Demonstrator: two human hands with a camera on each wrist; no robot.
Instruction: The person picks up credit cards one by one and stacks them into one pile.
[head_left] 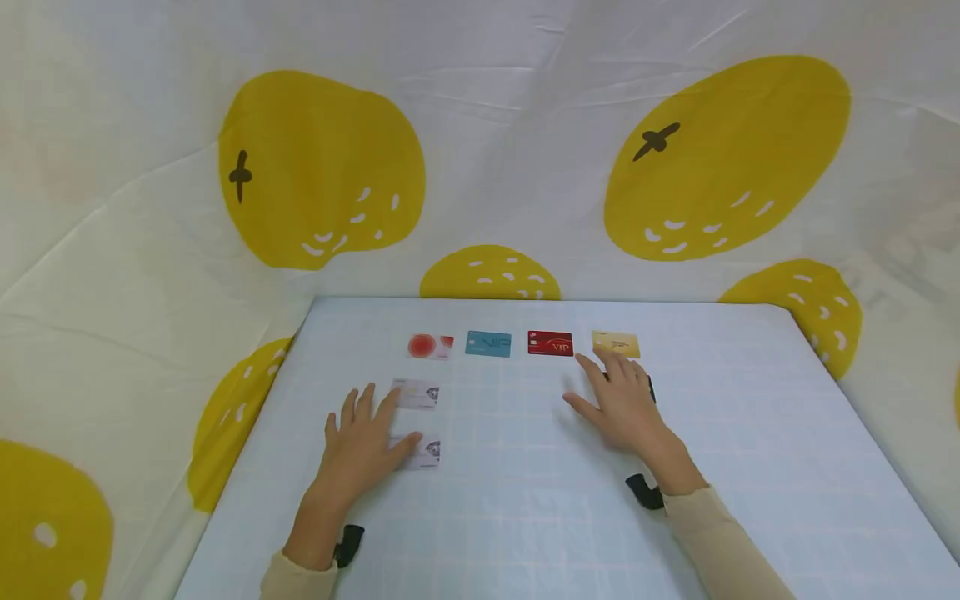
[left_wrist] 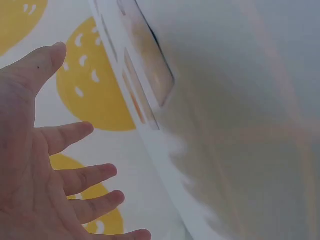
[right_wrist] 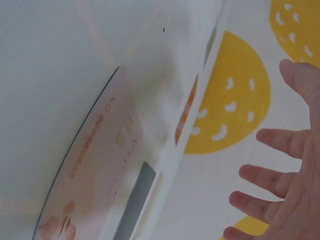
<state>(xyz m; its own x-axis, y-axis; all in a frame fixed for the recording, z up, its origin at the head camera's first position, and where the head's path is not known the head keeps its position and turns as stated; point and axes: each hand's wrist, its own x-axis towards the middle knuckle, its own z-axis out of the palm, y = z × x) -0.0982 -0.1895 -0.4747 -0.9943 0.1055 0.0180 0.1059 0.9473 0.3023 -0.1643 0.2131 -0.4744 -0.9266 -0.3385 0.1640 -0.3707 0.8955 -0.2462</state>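
Note:
My left hand [head_left: 360, 454] hovers with fingers spread beside two pale lilac cards, an upper one [head_left: 420, 395] and a lower one [head_left: 429, 452] that its thumb partly covers. In the left wrist view its palm shows bare, beside a card [left_wrist: 150, 60]. Fingers spread too, my right hand [head_left: 626, 408] is over a black card [head_left: 652, 388], mostly hidden in the head view, its fingertips overlapping a gold card [head_left: 626, 343]. The right wrist view shows this palm bare, near a pale pink card [right_wrist: 95, 150] with printed digits; a dark card [right_wrist: 136, 202] lies beyond it.
Along the back of the pale checked tabletop [head_left: 510, 517] lie a white card with a red circle [head_left: 438, 347], a blue VIP card [head_left: 480, 344] and a red VIP card [head_left: 547, 343], in line with the gold one. A white cloth [head_left: 510, 183] with yellow fruit prints hangs behind.

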